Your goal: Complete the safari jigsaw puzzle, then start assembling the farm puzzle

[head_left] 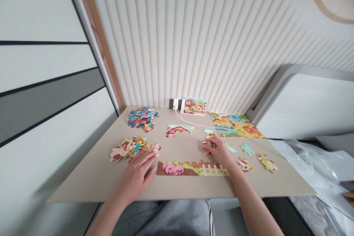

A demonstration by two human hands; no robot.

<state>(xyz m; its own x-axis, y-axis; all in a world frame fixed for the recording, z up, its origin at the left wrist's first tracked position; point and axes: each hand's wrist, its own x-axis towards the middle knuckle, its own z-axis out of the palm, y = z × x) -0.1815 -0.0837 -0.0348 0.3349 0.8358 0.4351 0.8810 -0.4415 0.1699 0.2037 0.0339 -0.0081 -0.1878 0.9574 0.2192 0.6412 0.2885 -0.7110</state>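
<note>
Right hand (214,151) pinches a jigsaw piece (205,148) — left hand (135,177) lies open beside a loose pile (132,148).

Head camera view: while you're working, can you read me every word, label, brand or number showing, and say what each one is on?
Nothing in this view can be read with certainty.
Farm picture card by the wall: any print is too small to read.
White plug: any marking is too small to read.
Assembled jigsaw strip: pictures only, no lettering visible.
</note>
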